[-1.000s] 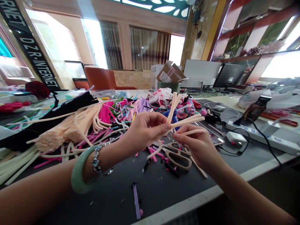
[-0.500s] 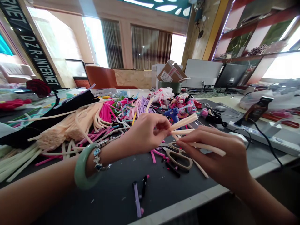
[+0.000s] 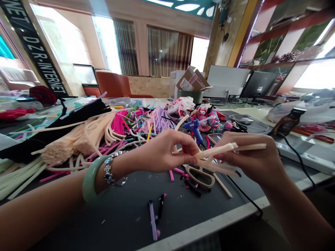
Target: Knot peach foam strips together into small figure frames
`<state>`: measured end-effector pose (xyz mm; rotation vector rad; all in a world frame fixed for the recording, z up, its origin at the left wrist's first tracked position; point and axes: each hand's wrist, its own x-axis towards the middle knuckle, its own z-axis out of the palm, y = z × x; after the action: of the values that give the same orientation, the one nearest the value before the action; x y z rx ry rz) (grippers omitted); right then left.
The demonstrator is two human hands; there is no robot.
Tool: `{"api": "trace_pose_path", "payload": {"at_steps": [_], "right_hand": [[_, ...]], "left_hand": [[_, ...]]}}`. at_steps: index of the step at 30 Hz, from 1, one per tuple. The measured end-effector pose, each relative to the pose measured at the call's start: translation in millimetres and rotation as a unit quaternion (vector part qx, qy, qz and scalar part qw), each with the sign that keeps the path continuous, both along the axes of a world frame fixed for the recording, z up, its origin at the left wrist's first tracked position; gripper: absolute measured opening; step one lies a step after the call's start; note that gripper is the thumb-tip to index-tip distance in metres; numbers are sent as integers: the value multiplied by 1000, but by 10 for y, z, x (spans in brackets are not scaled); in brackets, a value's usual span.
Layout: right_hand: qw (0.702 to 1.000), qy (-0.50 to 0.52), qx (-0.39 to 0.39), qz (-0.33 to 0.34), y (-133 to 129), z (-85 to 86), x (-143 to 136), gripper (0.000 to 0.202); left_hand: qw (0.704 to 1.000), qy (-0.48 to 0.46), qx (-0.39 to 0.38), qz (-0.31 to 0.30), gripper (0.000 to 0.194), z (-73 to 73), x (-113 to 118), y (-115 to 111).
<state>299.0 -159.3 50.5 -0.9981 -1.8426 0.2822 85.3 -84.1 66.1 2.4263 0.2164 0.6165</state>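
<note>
Cream pipe cleaners are pinched between the thumb and fingers of my left hand. Several ends fan out to the right, and one longer strand curves up behind the hand. My right hand is closed on the same pipe cleaners from the right, with one end crossing in front of its fingers. Below the hands, scissors with beige handles lie on the dark table, their blades partly hidden. A loose cream pipe cleaner rests beside them. Behind the hands is a blue glue gun.
A bundle of cream pipe cleaners lies at left on black cloth. Pink and purple ones heap up behind. A power strip and a brown bottle stand at right. Short purple and black pieces lie near the front edge.
Both hands have shifted slightly right and down with the pipe cleaners. The right hand has turned, and its fingers now sit behind the strands. A black cord now shows below it.
</note>
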Motion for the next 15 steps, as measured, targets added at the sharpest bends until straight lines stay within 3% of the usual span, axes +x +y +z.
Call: {"api": "trace_pose_path", "payload": {"at_steps": [6, 11, 15], "right_hand": [[994, 61, -91, 18, 100, -59, -98, 4], [972, 152, -176, 45, 224, -240, -141, 17], [973, 162, -164, 0, 252, -338, -215, 18]], "left_hand": [[997, 13, -40, -68, 10, 21, 0, -33], [994, -41, -97, -4, 10, 6, 9, -13], [988, -77, -123, 55, 15, -30, 25, 40]]}}
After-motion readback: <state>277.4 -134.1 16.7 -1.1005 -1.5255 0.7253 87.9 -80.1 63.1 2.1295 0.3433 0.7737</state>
